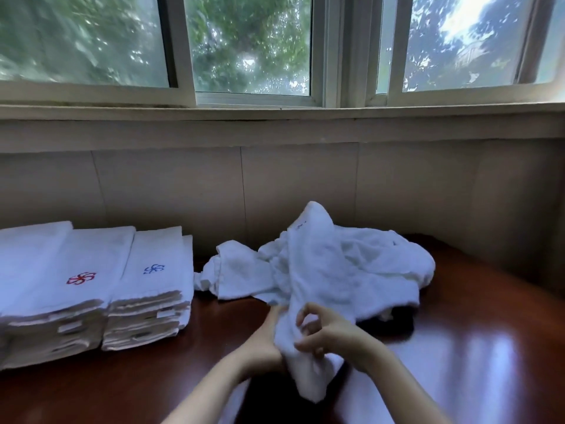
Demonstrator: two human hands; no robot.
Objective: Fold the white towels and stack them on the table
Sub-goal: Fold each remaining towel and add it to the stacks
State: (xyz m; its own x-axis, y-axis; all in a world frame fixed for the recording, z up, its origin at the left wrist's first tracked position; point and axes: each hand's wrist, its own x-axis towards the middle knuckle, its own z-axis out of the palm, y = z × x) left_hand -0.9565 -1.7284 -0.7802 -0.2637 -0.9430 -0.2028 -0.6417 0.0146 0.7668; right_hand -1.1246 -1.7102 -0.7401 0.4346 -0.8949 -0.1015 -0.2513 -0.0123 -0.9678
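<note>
Towel point(307, 280) is being held up over the bench point(477, 347), just in front of the person. Its upper end is rising to a peak and its lower end is hanging below the hands; whether that end is touching the bench cannot be told. Its left edge is being clasped by the left grip point(264, 344), whose fingers are being curled round the cloth and are mostly hidden behind it. A fold on its right side is being pinched by the right grip point(331, 335) between thumb and bent fingers.

Behind it, a heap point(385, 264) of crumpled white cloth is lying on the bench by the wall point(305, 185).

At the left, 2 folded stacks are sitting side by side, touching: the left stack point(55, 304) is being topped by a red emblem point(81, 278), the right stack point(146, 313) by a blue emblem point(154, 268).

Above the wall, a window point(250, 44) is showing green leaves.
</note>
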